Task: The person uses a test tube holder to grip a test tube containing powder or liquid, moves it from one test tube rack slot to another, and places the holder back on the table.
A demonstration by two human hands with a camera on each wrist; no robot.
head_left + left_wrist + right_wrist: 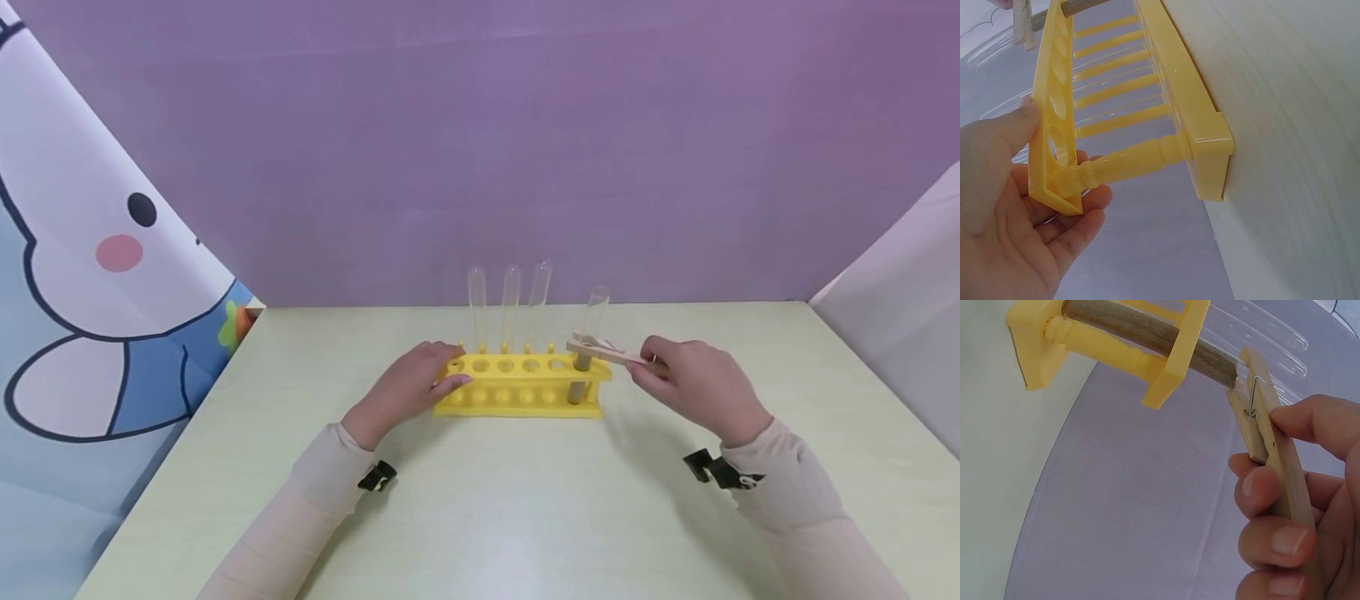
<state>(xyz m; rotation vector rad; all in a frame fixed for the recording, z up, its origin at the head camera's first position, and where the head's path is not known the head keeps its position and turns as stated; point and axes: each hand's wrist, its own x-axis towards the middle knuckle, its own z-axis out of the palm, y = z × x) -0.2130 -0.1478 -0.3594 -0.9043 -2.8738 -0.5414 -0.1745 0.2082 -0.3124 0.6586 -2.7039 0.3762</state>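
Note:
My left hand (408, 385) grips the left end of a yellow test tube rack (517, 411), thumb on the near edge of its top plate and fingers curled round the far side in the left wrist view. In my right hand (699, 387) is a wooden test tube clamp (1288, 478) with a metal spring. Its jaws are around a glass test tube (597, 307) that stands in the rack's rightmost hole. Grey-brown material (1141, 328) fills the tube's lower part, and the clamp sits just above that material.
Behind the row of holes, three clear test tubes (477, 304) stand upside down on the rack's pegs. The rack rests on a pale wooden table (495, 508). A purple backdrop (480, 150) rises at the table's far edge, and a cartoon-printed cloth (90, 200) hangs at the left.

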